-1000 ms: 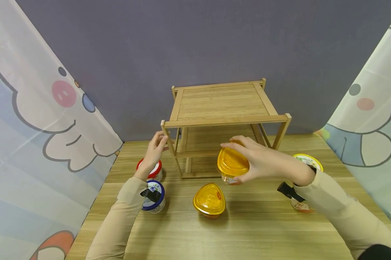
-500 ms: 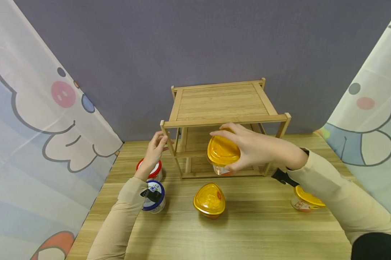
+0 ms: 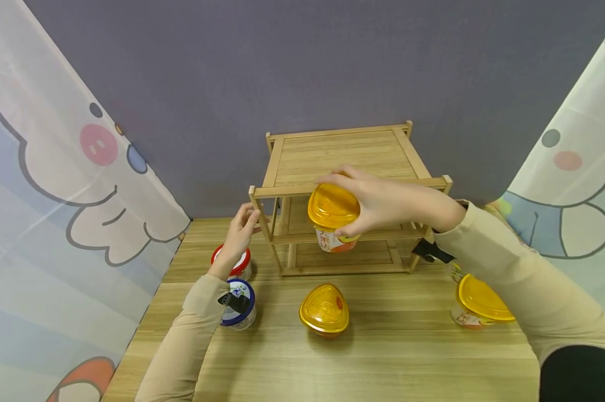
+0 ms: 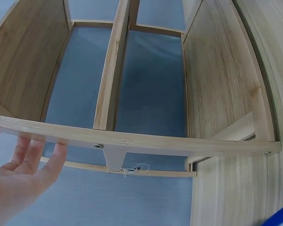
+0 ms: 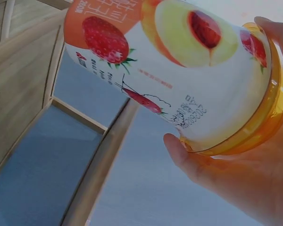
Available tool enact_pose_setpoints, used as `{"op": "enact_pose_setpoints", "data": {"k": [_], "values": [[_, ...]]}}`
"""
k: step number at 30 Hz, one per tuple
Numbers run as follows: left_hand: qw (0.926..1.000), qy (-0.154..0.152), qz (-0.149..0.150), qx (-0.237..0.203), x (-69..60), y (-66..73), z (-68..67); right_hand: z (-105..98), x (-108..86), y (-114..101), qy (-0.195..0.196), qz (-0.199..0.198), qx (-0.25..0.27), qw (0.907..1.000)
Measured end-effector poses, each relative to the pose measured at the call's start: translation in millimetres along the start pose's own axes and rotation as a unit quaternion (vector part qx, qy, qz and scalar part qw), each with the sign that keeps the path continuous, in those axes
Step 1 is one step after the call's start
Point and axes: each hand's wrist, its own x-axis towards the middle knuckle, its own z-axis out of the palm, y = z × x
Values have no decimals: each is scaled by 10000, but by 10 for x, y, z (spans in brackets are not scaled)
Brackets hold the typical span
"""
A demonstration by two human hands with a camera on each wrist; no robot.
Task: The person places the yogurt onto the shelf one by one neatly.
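Observation:
My right hand (image 3: 370, 201) grips a yogurt cup (image 3: 332, 240) by its yellow lid, thumb and fingers around the rim. The cup hangs at the front of a wooden rack (image 3: 342, 159), level with its middle shelf. Strawberries and a peach are printed on the cup (image 5: 179, 61) in the right wrist view. My left hand (image 3: 241, 228) holds the rack's left front post, its fingers (image 4: 52, 165) reaching behind the post in the left wrist view. A second yellow-lidded cup (image 3: 324, 309) stands on the table in front of the rack.
Left of the rack stand a red-lidded tub (image 3: 239, 265) and a blue-lidded tub (image 3: 244, 312), partly behind my left arm. Another yellow-lidded cup (image 3: 475, 304) stands at the right, partly covered by my right sleeve. A grey wall (image 3: 332, 61) rises behind.
My right hand has carried the yogurt cup left and upward, from the table side to the front of the middle shelf. My left hand has stayed at the post.

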Motion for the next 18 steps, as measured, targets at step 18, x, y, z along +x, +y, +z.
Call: {"op": "enact_pose_setpoints", "data": {"k": [18], "values": [[10000,11,2,-21,-4,-1,-14,-348,382,-38,-146,220,-123,9996]]}}
